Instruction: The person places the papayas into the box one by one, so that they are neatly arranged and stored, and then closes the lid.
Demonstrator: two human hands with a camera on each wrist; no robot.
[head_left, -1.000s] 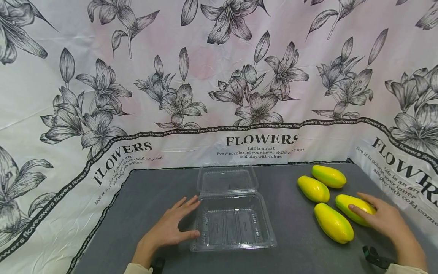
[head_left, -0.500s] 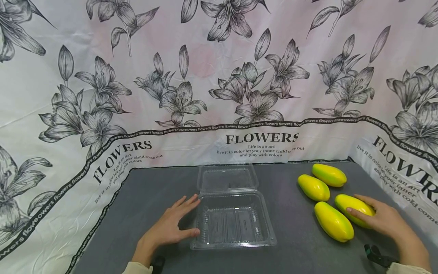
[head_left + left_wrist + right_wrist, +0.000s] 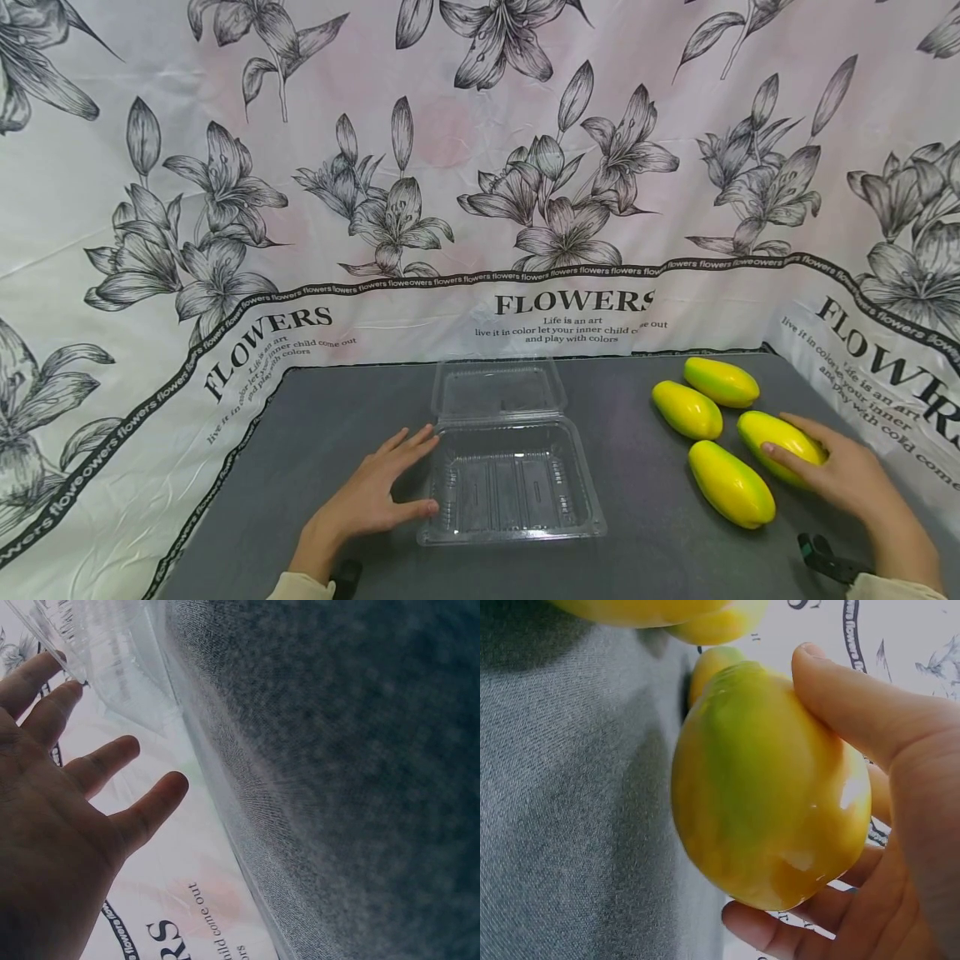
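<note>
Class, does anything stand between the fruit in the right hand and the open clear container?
Yes: another yellow fruit lies across the straight path from the held fruit to the container. The lid is folded back, clear of that path.

The head view faced forward and down over the tabletop (image 3: 645,517); both wrist views sat close; head and right wrist shared the held fruit (image 3: 780,440).

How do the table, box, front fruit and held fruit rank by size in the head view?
1. Table
2. Box
3. Front fruit, held fruit: too alike to rank, the latter partly covered.
</note>
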